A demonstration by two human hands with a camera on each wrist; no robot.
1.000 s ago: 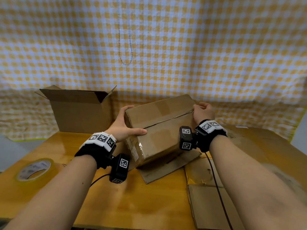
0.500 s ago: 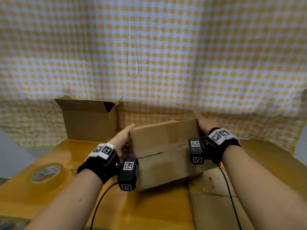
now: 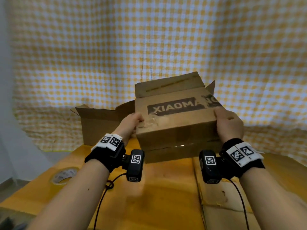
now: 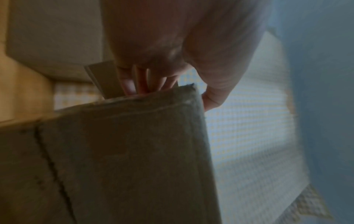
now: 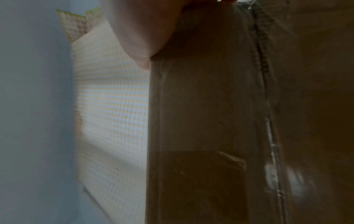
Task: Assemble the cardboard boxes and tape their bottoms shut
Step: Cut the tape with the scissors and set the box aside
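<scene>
Both hands hold a brown cardboard box (image 3: 176, 128) in the air above the wooden table (image 3: 166, 188). It is tilted, with its printed side facing me and its loose flaps pointing up and away. A taped seam runs along its lower face. My left hand (image 3: 131, 121) grips the box's left end, and in the left wrist view the fingers (image 4: 141, 84) reach over the edge of the box (image 4: 124, 159). My right hand (image 3: 228, 123) grips the right end, its thumb on the printed side. The right wrist view shows only the palm (image 5: 141, 30) against the box (image 5: 210, 121).
A second box (image 3: 99, 125) stands open at the back left of the table. A roll of clear tape (image 3: 64, 175) lies at the left edge. Flattened cardboard (image 3: 224, 196) covers the right side. A checked cloth hangs behind the table.
The box was resting on the table with its seamed face up. Both hands have lifted it and rolled it toward me, so the printed side now faces me.
</scene>
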